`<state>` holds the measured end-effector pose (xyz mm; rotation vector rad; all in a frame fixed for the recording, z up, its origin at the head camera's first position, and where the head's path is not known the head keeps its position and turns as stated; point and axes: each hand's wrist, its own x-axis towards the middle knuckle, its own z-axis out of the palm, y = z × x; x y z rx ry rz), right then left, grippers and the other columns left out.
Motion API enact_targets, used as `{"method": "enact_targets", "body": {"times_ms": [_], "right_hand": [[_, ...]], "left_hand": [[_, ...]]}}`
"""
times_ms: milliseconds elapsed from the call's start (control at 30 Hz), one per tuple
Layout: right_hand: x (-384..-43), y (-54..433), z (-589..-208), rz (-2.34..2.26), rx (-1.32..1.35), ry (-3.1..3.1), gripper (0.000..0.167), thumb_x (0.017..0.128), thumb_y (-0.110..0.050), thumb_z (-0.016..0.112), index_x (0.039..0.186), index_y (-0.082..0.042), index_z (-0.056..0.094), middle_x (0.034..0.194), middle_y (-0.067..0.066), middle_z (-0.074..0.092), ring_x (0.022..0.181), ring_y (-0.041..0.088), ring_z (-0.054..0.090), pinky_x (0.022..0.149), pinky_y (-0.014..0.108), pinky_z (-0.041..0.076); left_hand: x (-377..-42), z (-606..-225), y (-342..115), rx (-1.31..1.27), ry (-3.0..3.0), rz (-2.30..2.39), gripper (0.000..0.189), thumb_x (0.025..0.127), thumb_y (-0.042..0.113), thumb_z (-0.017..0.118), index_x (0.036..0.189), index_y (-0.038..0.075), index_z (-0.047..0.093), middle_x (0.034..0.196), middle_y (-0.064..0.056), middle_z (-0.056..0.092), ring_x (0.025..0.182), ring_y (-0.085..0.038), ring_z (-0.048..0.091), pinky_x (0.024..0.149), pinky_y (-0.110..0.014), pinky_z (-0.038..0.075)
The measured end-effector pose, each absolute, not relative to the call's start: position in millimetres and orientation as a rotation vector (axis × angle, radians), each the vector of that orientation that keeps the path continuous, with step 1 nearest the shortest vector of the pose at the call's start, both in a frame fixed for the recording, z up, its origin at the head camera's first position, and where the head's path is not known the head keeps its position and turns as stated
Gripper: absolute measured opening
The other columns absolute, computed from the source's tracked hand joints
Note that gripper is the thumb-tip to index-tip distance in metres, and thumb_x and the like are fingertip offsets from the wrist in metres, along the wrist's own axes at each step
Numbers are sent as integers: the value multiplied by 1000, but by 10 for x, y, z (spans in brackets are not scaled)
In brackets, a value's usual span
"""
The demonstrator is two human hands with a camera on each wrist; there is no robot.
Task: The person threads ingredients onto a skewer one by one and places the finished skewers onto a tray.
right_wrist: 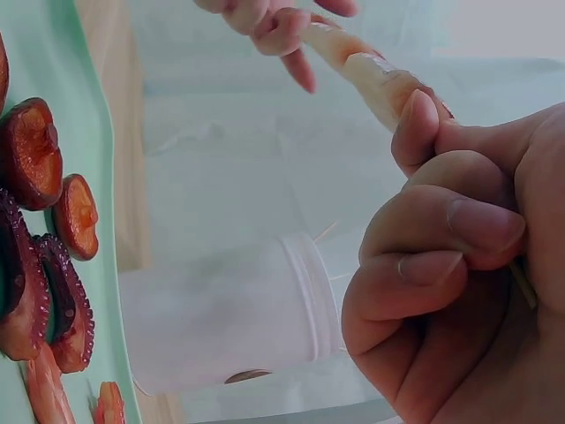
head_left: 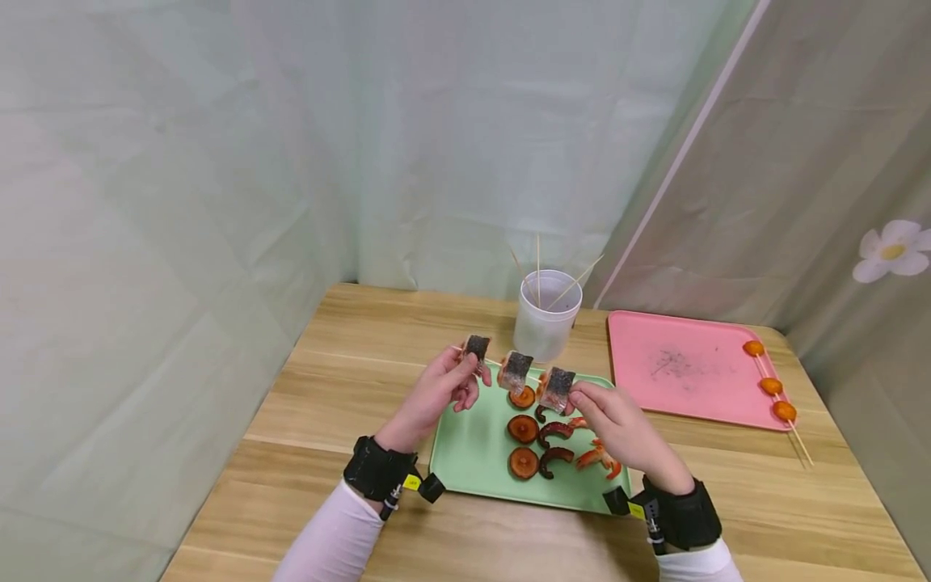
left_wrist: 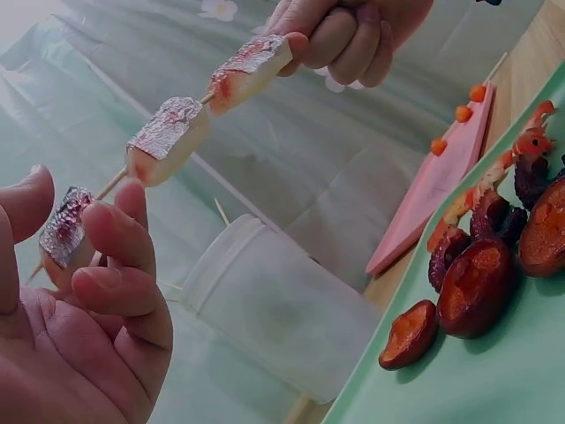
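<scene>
A fish skewer [head_left: 516, 372] carries three pale fish chunks with dark, silvery skin, raised above the green tray [head_left: 473, 461]. My right hand [head_left: 618, 424] grips its right end; in the right wrist view the curled fingers [right_wrist: 415, 283] wrap the stick. At the far end my left hand [head_left: 436, 388] holds the leftmost chunk between thumb and fingers. The left wrist view shows that chunk [left_wrist: 66, 234] partly behind the fingers. Under the hands, the tray bears three brown mushrooms [head_left: 523, 429], curled octopus tentacles [head_left: 556, 433] and orange shrimp [head_left: 599, 457].
Behind the tray stands a white plastic bucket [head_left: 545, 331] with several bare wooden sticks [head_left: 539, 275] leaning out. A pink tray [head_left: 684, 368] lies at the right, with a skewer of three orange balls [head_left: 771, 386] across its right edge. Curtains [head_left: 465, 162] hang behind the wooden table [head_left: 327, 380].
</scene>
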<state>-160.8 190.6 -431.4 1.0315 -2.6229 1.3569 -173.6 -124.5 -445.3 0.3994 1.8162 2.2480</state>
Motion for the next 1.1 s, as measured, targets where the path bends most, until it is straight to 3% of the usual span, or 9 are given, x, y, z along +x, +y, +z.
{"method": "enact_targets", "body": {"times_ms": [167, 433, 567, 733, 1100], "right_hand": [[-1582, 1916, -4280, 1419, 973, -2608, 29, 115, -9, 47, 91, -23, 58, 65, -15, 38, 54, 4, 37, 56, 28, 37], [-1577, 1923, -4247, 1518, 949, -2471, 31, 113, 1, 45, 89, -16, 57, 61, -11, 37, 51, 3, 34, 53, 28, 36], [-1576, 1932, -4248, 1505, 893, -2472, 29, 113, 0, 45, 94, -14, 63, 61, -11, 38, 50, 5, 35, 53, 28, 36], [-1576, 1935, -4235, 1553, 792, -2451, 30, 115, -5, 43, 91, -12, 60, 60, -8, 36, 49, 8, 32, 51, 31, 33], [-1551, 2092, -4191, 1620, 472, -2292, 30, 117, -8, 40, 96, 1, 60, 61, 0, 36, 50, 16, 32, 50, 34, 30]], "left_hand": [[-1740, -4452, -1249, 426, 1805, 2250, 34, 117, 34, 46, 137, 7, 47, 99, -7, 64, 59, -11, 53, 51, -21, 39], [-1728, -4440, -1273, 425, 1783, 2293, 55, 117, 29, 43, 165, 9, 25, 102, -5, 61, 59, -8, 52, 52, -20, 37], [-1733, -4433, -1281, 442, 1758, 2289, 54, 115, 21, 47, 163, 7, 27, 99, -2, 63, 59, -8, 53, 52, -21, 38], [-1738, -4439, -1296, 471, 1729, 2279, 57, 111, 11, 52, 162, 3, 29, 95, 1, 64, 60, -8, 53, 53, -20, 37], [-1744, -4427, -1330, 408, 1774, 2280, 57, 108, 10, 58, 161, 8, 37, 92, 0, 64, 59, -10, 50, 52, -21, 36]]}}
